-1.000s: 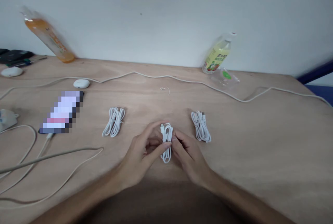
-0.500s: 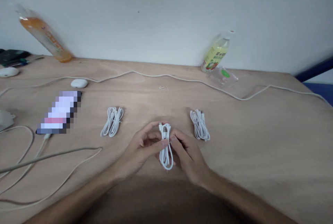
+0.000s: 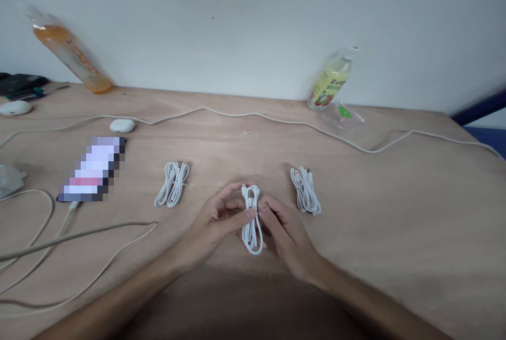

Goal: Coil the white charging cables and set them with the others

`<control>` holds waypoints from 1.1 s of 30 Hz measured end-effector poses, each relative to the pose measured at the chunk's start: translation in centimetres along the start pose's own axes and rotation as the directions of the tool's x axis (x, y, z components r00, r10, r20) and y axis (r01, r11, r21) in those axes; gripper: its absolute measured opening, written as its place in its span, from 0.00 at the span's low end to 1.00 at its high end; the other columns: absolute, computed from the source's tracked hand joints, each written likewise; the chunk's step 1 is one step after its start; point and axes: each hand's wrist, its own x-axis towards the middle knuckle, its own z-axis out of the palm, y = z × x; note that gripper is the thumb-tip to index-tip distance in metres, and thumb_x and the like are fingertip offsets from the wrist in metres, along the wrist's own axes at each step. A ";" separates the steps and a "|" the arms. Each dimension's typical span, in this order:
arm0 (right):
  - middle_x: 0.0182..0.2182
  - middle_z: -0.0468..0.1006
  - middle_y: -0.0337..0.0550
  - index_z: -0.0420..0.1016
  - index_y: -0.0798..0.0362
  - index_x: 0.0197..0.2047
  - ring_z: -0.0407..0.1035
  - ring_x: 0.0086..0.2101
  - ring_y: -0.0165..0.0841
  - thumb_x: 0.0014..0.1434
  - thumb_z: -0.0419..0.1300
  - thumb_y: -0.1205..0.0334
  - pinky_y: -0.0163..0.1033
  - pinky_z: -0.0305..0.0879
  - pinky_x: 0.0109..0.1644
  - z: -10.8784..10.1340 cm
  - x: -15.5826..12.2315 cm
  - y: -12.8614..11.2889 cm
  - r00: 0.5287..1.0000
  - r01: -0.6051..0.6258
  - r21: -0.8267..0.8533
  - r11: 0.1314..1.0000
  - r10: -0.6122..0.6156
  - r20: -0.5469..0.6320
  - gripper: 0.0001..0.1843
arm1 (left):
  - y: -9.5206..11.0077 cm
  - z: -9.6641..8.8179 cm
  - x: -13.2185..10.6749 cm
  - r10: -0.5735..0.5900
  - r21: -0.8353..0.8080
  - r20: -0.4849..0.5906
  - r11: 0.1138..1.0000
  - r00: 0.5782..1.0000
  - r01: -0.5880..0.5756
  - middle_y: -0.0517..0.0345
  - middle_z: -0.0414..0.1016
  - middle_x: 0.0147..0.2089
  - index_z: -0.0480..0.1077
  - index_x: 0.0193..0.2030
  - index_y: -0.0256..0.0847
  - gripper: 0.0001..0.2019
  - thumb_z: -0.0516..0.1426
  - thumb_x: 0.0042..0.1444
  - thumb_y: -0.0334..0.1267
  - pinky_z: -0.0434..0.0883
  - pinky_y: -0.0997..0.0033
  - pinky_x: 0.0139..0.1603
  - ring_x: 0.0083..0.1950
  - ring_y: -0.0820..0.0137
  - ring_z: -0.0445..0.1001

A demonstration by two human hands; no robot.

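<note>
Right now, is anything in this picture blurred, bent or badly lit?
Head view: soft even light, no glare; the phone is pixelated; the orange bottle and yellow bottle lean outward, likely lens distortion; the cable bundle pinched by the left hand and right hand is sharp; a dark shadow lies on the table at the near edge.

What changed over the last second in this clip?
The middle cable bundle, pinched between left hand and right hand, was drawn out slightly longer toward the person. Neither hand let go. The left bundle and right bundle on the table stayed put.
</note>
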 end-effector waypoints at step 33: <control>0.26 0.70 0.35 0.62 0.47 0.34 0.62 0.26 0.32 0.75 0.51 0.72 0.41 0.55 0.33 0.0 -0.8 0.1 0.812 0.452 -0.628 0.634 -0.583 -0.003 0.15 | 0.9 0.6 -1.1 -0.151 -0.246 0.194 0.949 0.969 0.197 0.59 0.85 0.40 0.57 0.81 0.58 0.39 0.68 0.68 0.38 0.87 0.64 0.39 0.34 0.67 0.86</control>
